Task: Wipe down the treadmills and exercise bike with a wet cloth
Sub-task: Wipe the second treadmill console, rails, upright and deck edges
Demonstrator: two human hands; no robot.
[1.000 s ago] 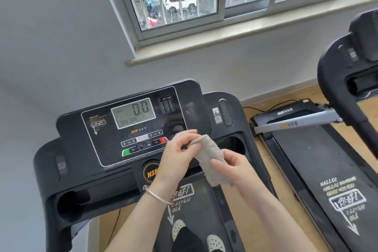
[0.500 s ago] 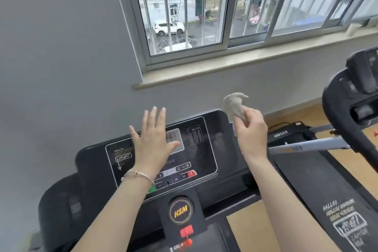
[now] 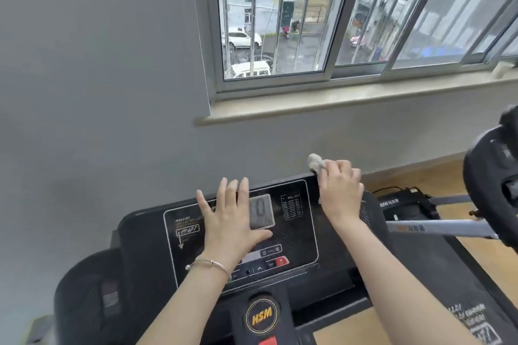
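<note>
**Right hand grasping cloth at console top edge; left hand flat on panel**

The right hand grips the cloth with curled fingers and holds it against the upper right edge of the treadmill console. The left hand is released: its fingers are straight and spread, and the palm lies flat on the console face.

Materials and shapes:
- The cloth is a pale grey-beige, soft, bunched wad. Only a rounded lump protrudes beyond the fingertips.
- The console is a black slab with rounded corners. A thin white outline frames a finely patterned panel.
- The display is a grey rectangle.
- A round badge below the panel carries yellow "HSM" lettering.
- A thin metal bracelet circles the left wrist.

Hidden or unclear:
- Most of the cloth is concealed inside the right hand. Whether it is wet cannot be determined.
- The left hand covers the left part of the display and the panel beneath it.
- Small print on the panel is too blurred to read.
- The second treadmill on the right is cut off by the frame edge; its dark belt and a silver-grey bar are visible.
</note>
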